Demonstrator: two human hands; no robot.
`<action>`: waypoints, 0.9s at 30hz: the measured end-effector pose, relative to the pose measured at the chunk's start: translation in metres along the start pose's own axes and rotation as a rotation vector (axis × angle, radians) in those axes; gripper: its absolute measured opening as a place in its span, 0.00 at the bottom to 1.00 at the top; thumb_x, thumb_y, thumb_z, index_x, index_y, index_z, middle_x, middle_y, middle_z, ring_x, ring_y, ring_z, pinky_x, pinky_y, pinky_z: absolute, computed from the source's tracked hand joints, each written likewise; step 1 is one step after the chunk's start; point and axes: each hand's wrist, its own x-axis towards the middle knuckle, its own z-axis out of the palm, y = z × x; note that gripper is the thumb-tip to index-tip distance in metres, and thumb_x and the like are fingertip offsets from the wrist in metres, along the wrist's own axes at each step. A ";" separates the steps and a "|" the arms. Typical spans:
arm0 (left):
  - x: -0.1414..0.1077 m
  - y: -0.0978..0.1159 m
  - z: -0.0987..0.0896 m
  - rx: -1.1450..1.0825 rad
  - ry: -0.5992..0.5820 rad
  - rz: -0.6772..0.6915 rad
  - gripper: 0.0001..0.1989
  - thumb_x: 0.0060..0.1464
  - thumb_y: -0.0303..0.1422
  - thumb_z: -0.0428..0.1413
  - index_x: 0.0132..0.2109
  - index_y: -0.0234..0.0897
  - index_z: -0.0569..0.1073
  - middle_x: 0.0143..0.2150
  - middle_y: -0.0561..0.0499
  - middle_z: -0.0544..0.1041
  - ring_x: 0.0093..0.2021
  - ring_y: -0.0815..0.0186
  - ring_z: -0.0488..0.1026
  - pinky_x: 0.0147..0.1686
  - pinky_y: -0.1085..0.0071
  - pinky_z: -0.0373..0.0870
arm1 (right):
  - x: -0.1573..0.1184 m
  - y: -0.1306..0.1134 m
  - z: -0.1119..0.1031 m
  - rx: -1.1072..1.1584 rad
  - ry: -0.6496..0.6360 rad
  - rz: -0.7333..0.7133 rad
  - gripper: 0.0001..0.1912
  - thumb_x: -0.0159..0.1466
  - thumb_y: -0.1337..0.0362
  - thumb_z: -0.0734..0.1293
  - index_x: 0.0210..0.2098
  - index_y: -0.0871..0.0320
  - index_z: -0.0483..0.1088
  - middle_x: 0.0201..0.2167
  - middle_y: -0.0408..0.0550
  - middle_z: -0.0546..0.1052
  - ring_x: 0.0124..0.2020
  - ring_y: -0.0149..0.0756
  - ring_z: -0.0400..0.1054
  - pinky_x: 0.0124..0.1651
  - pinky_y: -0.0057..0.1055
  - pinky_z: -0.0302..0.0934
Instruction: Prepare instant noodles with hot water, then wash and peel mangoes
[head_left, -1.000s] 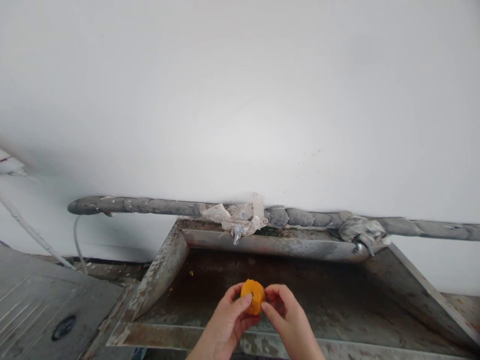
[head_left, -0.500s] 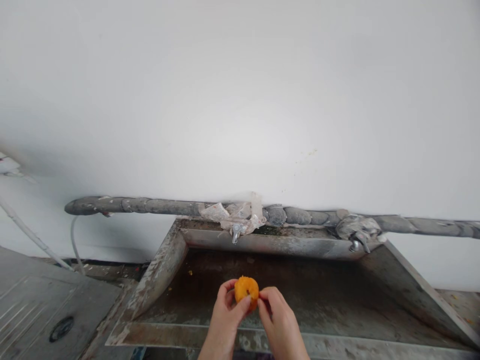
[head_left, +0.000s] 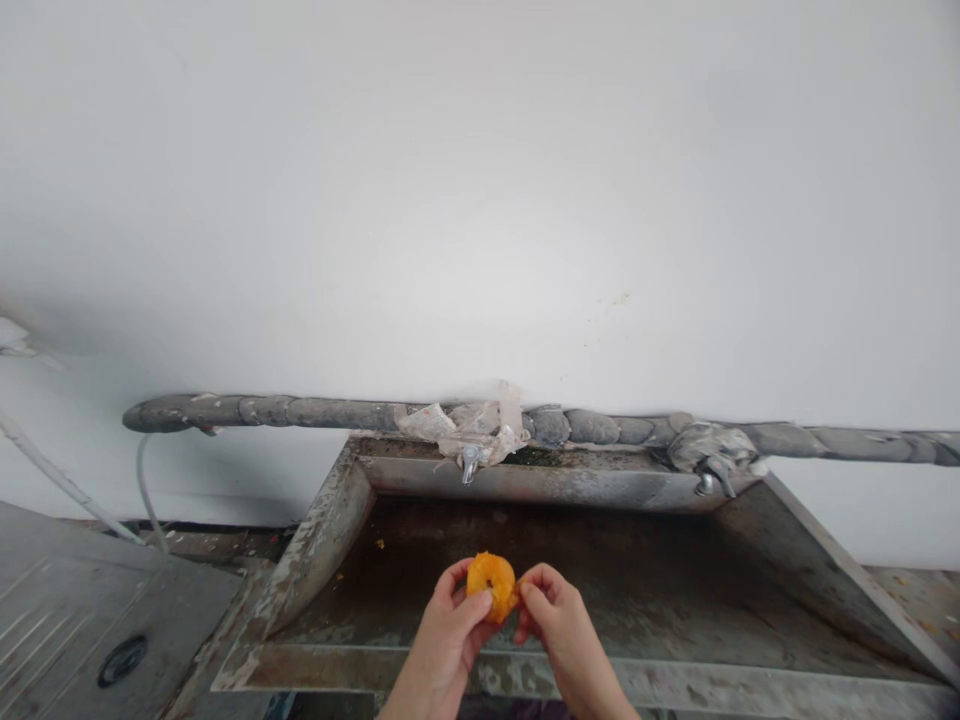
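Observation:
A round yellow-orange fruit (head_left: 491, 586) with a small dark spot in its middle is held over the sink. My left hand (head_left: 454, 630) wraps round its left side, thumb pressed on its front near the dark spot. At the fruit's right edge my right hand (head_left: 551, 610) is closed in a pinch, thumb and index finger together. A bit of orange shows by those fingertips, but what they pinch is too small to make out. Below both hands lies the wet brown floor of a long metal sink (head_left: 352, 660).
Two taps, one in the middle (head_left: 469, 464) and one at the right (head_left: 712, 478), hang from a wrapped grey pipe (head_left: 330, 413) along the white wall (head_left: 480, 200). Small yellow scraps (head_left: 380, 544) lie in the sink. A grey ridged drainboard (head_left: 67, 610) stands at the left.
My right hand has shifted slightly to the right and turned, its fingers curling more. The fruit has moved a little left in my left hand's hold.

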 end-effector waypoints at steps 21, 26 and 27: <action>-0.006 -0.002 0.005 0.097 0.044 0.046 0.24 0.40 0.27 0.61 0.45 0.35 0.61 0.40 0.42 0.75 0.38 0.61 0.72 0.39 0.66 0.67 | -0.011 -0.025 -0.007 -0.693 -0.028 -0.435 0.07 0.60 0.70 0.56 0.28 0.57 0.63 0.27 0.45 0.67 0.29 0.33 0.64 0.32 0.28 0.59; -0.001 -0.008 0.001 0.137 0.108 0.081 0.25 0.35 0.30 0.63 0.43 0.35 0.63 0.41 0.41 0.75 0.40 0.57 0.72 0.38 0.64 0.68 | -0.005 -0.009 -0.001 -0.724 0.070 -0.513 0.07 0.57 0.71 0.55 0.27 0.57 0.61 0.25 0.44 0.67 0.25 0.32 0.64 0.29 0.27 0.59; 0.000 -0.009 0.000 0.143 0.118 0.084 0.26 0.34 0.31 0.64 0.43 0.36 0.64 0.40 0.40 0.75 0.40 0.56 0.71 0.38 0.64 0.68 | -0.003 -0.007 0.000 -0.725 0.088 -0.508 0.06 0.56 0.71 0.55 0.26 0.57 0.61 0.24 0.44 0.67 0.25 0.32 0.63 0.29 0.27 0.58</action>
